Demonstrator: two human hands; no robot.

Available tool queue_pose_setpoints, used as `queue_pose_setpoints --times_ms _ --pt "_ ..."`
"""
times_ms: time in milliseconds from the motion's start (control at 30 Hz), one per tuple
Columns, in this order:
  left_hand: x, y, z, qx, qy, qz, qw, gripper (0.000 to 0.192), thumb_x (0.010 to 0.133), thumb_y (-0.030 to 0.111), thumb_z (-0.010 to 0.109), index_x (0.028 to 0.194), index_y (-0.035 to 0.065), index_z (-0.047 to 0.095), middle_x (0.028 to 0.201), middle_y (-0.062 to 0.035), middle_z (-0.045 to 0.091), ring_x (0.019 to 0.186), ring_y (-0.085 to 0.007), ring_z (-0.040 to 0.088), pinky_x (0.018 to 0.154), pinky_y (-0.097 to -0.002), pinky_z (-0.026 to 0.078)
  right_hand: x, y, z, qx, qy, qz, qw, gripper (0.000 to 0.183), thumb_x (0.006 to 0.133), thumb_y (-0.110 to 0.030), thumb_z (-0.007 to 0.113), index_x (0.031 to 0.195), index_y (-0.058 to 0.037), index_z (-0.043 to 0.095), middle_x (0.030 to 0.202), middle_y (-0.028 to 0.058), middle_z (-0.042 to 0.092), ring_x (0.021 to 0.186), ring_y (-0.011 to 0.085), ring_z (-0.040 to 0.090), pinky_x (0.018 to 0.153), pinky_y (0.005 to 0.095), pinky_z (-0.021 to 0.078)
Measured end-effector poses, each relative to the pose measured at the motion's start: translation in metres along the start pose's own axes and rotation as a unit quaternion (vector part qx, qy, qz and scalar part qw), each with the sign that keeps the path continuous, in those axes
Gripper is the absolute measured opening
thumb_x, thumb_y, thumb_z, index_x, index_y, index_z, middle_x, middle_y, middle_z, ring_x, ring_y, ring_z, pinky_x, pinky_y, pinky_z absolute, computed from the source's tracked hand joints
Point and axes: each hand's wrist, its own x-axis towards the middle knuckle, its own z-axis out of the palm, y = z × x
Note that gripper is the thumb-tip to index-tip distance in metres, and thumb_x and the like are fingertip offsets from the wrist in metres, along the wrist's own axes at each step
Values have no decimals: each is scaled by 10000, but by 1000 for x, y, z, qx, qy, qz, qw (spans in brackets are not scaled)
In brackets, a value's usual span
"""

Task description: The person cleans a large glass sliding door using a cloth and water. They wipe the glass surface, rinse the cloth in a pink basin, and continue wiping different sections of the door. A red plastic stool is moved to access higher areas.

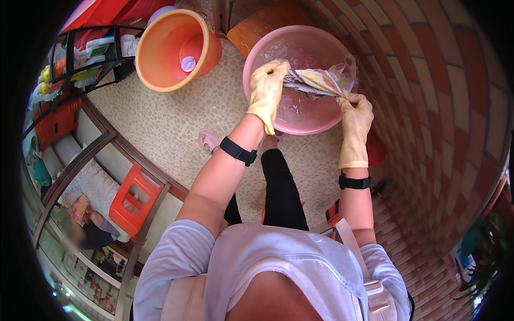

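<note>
A wet, patterned cloth (315, 82) in white, yellow and brown is stretched between my hands, above a pink plastic basin (267, 44). My left hand (268, 86), in a pale yellow rubber glove, grips its left end. At the cloth's lower right end, my right hand (355, 114) pinches it in a matching glove. Water with some foam (295, 110) lies in the basin under the cloth. Beside the cloth's right end, a clear plastic piece with a loop (348, 70) rests near the basin's rim; I cannot tell what it is.
An orange bucket (160, 72) holding a small white item (188, 63) stands left of the basin. A black rack (116, 44) with bottles is farther left. The brick wall (405, 80) rises close on the right. A person (92, 228) is behind the glass at lower left.
</note>
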Motion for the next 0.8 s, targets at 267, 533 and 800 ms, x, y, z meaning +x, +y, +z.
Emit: queue_pose_setpoints --times_ms 267,533,800 --pt "17 -18 11 394 -134 111 903 368 897 318 701 1099 10 691 1074 -237 699 1039 -311 686 925 -373 521 28 24 22 -138 -179 -61 972 419 790 -101 751 1201 -63 679 1167 176 691 1108 309 653 960 356 495" --pt "49 -68 40 497 -222 133 828 585 815 498 739 1202 66 664 1155 -257 674 1128 -395 637 958 -434 504 81 72 89 -160 -316 -195 915 854 648 -46 803 1440 -19 482 1394 209 575 1283 356 555 1046 359 448" --pt "64 -100 55 664 -132 113 727 508 885 428 656 1236 61 656 1130 -235 683 1015 -347 685 886 -435 546 74 66 86 -75 -308 7 948 720 693 -56 793 1370 1 556 1273 207 657 1206 327 618 1023 342 455"
